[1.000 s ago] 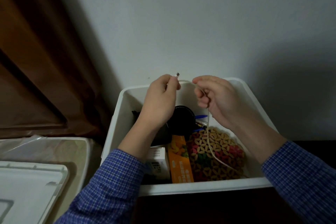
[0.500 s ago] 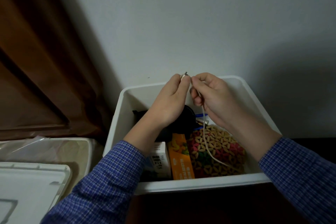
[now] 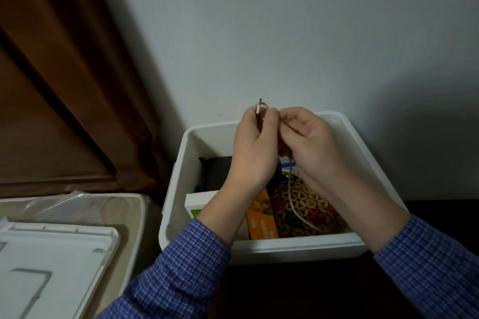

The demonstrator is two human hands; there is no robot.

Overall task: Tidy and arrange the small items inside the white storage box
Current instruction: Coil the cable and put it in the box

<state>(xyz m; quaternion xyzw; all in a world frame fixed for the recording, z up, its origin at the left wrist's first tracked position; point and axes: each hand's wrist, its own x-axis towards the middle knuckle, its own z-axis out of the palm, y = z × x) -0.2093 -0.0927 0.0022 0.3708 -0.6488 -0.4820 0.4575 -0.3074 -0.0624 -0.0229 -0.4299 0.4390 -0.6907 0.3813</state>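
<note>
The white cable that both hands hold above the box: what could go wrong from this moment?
1. The white cable hangs loose onto the patterned woven item; pulling it up may snag or drag that item.
2. The left hand and right hand pinch it near the plug; a tight bend there could strain the cable.

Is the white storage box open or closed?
Open: the white storage box has no cover on, and its contents show; a white lid lies left.

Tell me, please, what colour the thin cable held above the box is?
White; the thin cable shows best in the head view.
</note>
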